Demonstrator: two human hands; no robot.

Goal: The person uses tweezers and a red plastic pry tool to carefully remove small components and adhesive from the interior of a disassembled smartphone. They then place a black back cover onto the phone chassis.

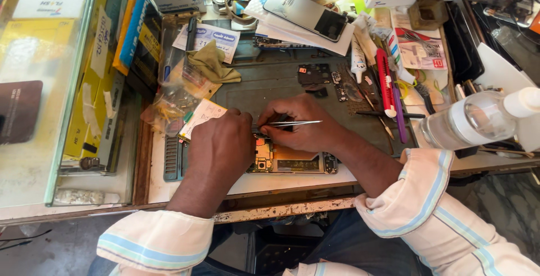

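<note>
While gripping tweezers (295,123) in the right hand (304,127), risk of slipping.
Opened phone (292,160) near front desk (292,183) edge, pressed under closed left hand (222,144); could scratch the circuit board or fling a tiny part.

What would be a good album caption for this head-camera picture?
Both hands work over an opened phone on a cluttered repair bench; the right hand holds tweezers, the left hand steadies the phone.

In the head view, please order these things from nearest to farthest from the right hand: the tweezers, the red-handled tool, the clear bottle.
1. Tweezers: held in the right hand, over the opened phone.
2. Red-handled tool: on the mat, up and to the right.
3. Clear bottle: at the far right edge.
</note>
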